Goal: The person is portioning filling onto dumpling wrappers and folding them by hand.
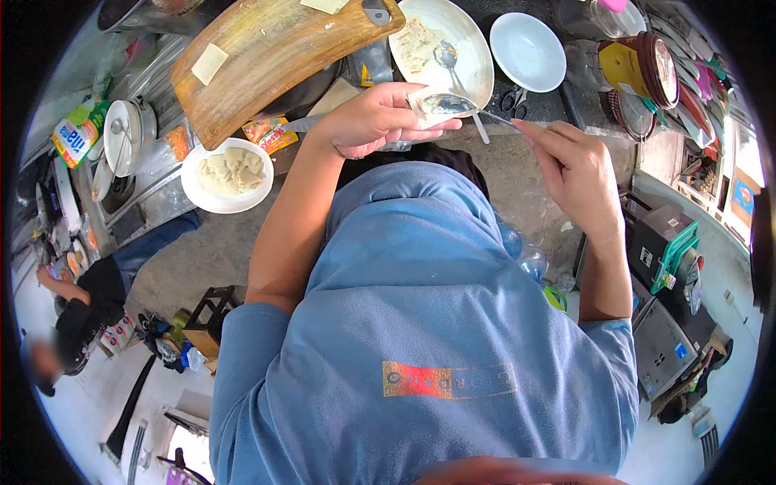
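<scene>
My left hand holds a pale square dough wrapper on its fingers, palm up. In my right hand is the thin handle of a metal spoon, pinched between thumb and fingers. The spoon's bowl rests on or just over the wrapper; whether filling lies under it is hidden. Just beyond my hands stands a large white bowl with a pale shredded filling. A second metal spoon lies in that bowl. At the left, a white bowl contains several folded dough pieces.
A wooden cutting board with loose wrappers lies at the far left. Another white bowl, black-handled scissors and a lidded jar stand to the right. A seasoning packet lies near a knife blade. Another person is at the left.
</scene>
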`<state>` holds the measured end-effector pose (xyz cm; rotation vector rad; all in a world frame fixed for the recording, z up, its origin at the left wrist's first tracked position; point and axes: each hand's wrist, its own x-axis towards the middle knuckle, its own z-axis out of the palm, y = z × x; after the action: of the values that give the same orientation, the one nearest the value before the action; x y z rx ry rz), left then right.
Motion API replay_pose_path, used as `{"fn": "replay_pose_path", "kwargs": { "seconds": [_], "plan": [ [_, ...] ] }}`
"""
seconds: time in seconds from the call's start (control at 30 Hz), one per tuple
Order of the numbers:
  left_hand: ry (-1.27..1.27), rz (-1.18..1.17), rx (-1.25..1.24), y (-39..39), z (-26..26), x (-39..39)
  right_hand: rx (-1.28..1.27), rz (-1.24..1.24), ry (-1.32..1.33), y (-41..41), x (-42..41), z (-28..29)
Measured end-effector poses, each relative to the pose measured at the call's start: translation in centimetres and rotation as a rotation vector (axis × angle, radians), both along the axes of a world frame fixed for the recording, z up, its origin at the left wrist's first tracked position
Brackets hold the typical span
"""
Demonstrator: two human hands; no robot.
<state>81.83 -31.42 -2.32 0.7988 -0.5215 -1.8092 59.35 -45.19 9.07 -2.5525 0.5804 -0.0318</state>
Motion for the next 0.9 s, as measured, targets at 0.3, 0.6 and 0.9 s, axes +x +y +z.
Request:
{"fn": "replay_pose_path", "kwargs": {
  "seconds": [0.3,0.6,0.9],
  "plan": [
    [0.11,-0.067,-0.032,0.1,0.5,-0.2,0.046,-0.032,-0.026,-0.2,0.0,-0.1],
    [0.144,-0.047,0.013,-0.1,0.4,-0.3,0.052,-0.032,-0.026,-0.6,-0.3,1.1],
    [0.087,-0.106,0.023,-0.6,1.2,-0.7,0.049,-0.048,-0.043,-0.9,-0.4,0.7]
  ]
}}
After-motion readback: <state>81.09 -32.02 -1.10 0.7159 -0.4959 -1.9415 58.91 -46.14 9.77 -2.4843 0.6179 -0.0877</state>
